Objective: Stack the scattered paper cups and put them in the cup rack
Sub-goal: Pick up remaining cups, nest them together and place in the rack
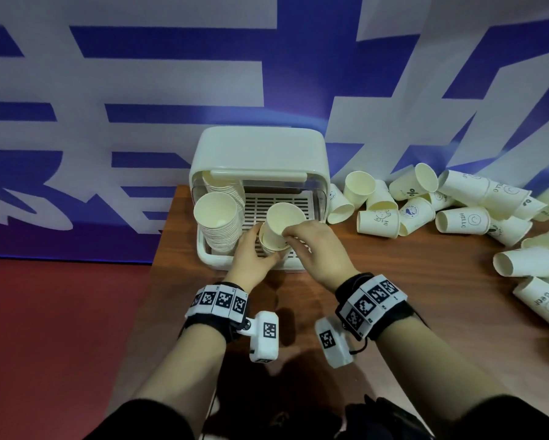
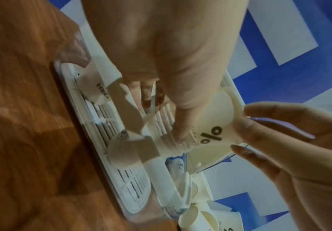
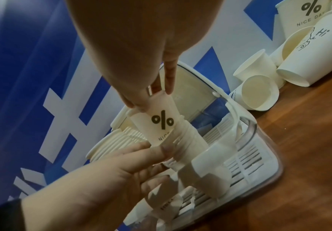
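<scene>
A white cup rack (image 1: 256,154) stands on the wooden table, with a tall stack of paper cups (image 1: 218,222) leaning in its left side. Over the rack's slatted tray my left hand (image 1: 260,247) grips a short stack of cups (image 3: 189,141) around its rims. My right hand (image 1: 288,234) pinches the rim of a "%" cup (image 1: 282,221), whose base sits partly inside that stack. The right wrist view shows the "%" cup (image 3: 162,122) tilted, with my left thumb (image 3: 151,154) across the stack. In the left wrist view the "%" cup (image 2: 210,134) sits between both hands.
Many loose paper cups (image 1: 441,206) lie on their sides across the table's right half, reaching the blue and white banner behind. The rack sits at the table's (image 1: 393,315) far left corner, beside a red floor (image 1: 60,328). Bare wood lies between me and the rack.
</scene>
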Demonstrator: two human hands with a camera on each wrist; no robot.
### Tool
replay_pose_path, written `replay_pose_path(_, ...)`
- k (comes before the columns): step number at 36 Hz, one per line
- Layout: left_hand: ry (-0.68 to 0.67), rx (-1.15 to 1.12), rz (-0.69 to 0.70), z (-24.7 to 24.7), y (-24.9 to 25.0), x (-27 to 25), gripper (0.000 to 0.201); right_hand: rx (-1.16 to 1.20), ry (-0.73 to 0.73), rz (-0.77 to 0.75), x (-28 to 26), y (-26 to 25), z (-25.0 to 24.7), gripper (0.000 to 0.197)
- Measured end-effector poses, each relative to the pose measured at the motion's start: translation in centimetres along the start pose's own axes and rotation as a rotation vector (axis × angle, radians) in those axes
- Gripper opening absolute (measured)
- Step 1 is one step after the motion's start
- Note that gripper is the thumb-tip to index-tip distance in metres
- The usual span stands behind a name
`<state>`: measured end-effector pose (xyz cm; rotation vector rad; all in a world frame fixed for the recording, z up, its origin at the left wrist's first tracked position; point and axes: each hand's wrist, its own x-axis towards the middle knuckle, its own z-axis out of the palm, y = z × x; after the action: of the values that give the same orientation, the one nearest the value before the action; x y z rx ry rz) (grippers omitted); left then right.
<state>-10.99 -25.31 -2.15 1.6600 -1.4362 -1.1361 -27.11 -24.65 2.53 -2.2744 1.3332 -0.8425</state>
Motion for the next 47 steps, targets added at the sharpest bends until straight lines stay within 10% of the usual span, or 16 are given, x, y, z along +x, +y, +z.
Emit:
replay_pose_path(20, 0.098, -0.115, 0.021, -1.0, 0.6, -0.3, 0.031, 0.130, -0.157, 0.192, -0.2, 1.6, 2.3, 0.010)
replay_pose_path(47, 0.050, 0.100, 0.029, -0.7, 0.4, 0.5, 0.037, 0.097, -0.209, 0.323, -0.1, 1.0, 1.9, 0.049)
